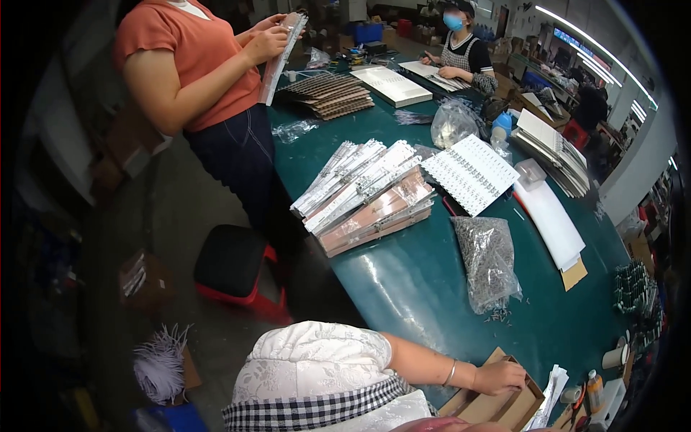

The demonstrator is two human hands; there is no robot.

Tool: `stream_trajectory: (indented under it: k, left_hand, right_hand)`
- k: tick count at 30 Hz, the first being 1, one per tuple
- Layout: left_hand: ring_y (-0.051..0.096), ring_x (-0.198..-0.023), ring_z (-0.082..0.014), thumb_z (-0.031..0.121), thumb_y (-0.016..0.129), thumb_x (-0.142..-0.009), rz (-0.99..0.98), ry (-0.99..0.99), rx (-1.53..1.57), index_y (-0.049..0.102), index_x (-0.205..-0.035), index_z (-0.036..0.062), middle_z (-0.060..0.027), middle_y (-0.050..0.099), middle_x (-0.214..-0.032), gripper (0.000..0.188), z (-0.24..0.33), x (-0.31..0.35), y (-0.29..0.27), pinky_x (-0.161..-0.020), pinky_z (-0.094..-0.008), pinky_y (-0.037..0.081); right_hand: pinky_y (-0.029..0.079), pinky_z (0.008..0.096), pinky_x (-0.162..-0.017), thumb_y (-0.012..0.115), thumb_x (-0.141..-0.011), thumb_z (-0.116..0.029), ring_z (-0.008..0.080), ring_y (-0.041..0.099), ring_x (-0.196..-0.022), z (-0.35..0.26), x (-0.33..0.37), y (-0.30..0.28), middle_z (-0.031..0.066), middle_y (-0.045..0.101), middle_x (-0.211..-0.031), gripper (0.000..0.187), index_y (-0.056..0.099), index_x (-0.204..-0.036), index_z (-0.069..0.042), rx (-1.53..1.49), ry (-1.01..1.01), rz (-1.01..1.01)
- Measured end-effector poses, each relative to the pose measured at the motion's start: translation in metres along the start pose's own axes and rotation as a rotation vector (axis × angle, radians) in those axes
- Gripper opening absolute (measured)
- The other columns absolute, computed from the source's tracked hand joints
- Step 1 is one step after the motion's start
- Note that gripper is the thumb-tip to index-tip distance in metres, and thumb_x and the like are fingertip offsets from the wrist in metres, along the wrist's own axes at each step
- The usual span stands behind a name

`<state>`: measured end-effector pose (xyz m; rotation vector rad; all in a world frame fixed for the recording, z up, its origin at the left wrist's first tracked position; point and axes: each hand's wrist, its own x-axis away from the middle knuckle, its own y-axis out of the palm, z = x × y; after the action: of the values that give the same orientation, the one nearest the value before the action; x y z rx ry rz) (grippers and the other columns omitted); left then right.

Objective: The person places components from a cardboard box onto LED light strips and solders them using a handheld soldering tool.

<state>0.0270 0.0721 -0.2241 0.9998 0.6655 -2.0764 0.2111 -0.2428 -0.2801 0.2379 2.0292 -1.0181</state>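
My left hand point(500, 378), with a bracelet on its wrist, rests at an open, shallow brown cardboard box point(529, 405) at the near right table edge. Its fingers curl closed over the box's side wall, and the fingertips are partly hidden. My right hand is out of view. Just right of the box lie white and silvery strips point(553, 389). Farther up the table sits a clear plastic bag point(489, 259) full of small metal parts, with a few loose pieces spilled below it.
Fanned stacks of white and brown strips point(371, 191) cover the green table's middle, beside a white card sheet point(471, 175) with rows of small parts. An orange bottle point(594, 389) and scissors point(578, 407) lie at right. A black-topped red stool point(234, 263) stands left. Two co-workers handle strips and sheets.
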Motion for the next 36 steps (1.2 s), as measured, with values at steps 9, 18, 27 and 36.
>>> stream_trajectory:
  k: [9,18,27,36]
  left_hand:
    - [0.053,-0.078,-0.0324,0.006,0.063,-0.084,-0.019,-0.048,-0.005,0.054,-0.086,0.0041,-0.0116,0.053,-0.083,0.009,0.000,0.001,0.000,-0.070,-0.0421,0.043]
    - [0.055,-0.081,-0.0313,0.007,0.065,-0.083,-0.035,-0.050,-0.026,0.057,-0.087,0.0055,-0.0100,0.055,-0.085,0.009,-0.002,0.003,0.002,-0.071,-0.0412,0.044]
    - [0.056,-0.080,-0.0315,0.005,0.067,-0.080,-0.008,-0.048,-0.031,0.058,-0.085,0.0051,-0.0100,0.056,-0.083,0.010,-0.005,0.006,0.004,-0.070,-0.0414,0.045]
    - [0.056,-0.081,-0.0315,0.006,0.069,-0.078,-0.016,-0.016,-0.022,0.058,-0.083,0.0053,-0.0097,0.057,-0.083,0.013,-0.008,0.002,0.002,-0.071,-0.0413,0.046]
  right_hand:
    - [0.042,0.0406,-0.048,0.057,-0.092,-0.015,0.0335,0.048,-0.047,-0.007,-0.004,-0.004,0.0171,0.057,-0.058,0.030,0.060,-0.067,0.001,0.016,-0.049,0.019]
    - [0.043,0.0405,-0.049,0.057,-0.093,-0.017,0.0327,0.051,-0.049,-0.007,-0.006,-0.004,0.0157,0.059,-0.060,0.030,0.061,-0.067,-0.001,-0.048,-0.093,0.076]
    - [0.042,0.0413,-0.049,0.059,-0.090,-0.019,0.0337,0.051,-0.049,-0.035,-0.012,-0.017,0.0156,0.059,-0.060,0.030,0.061,-0.066,-0.002,0.023,-0.012,0.035]
    - [0.044,0.0398,-0.049,0.059,-0.091,-0.014,0.0316,0.052,-0.049,-0.016,-0.012,0.000,0.0157,0.061,-0.061,0.028,0.063,-0.067,0.000,0.047,-0.096,0.088]
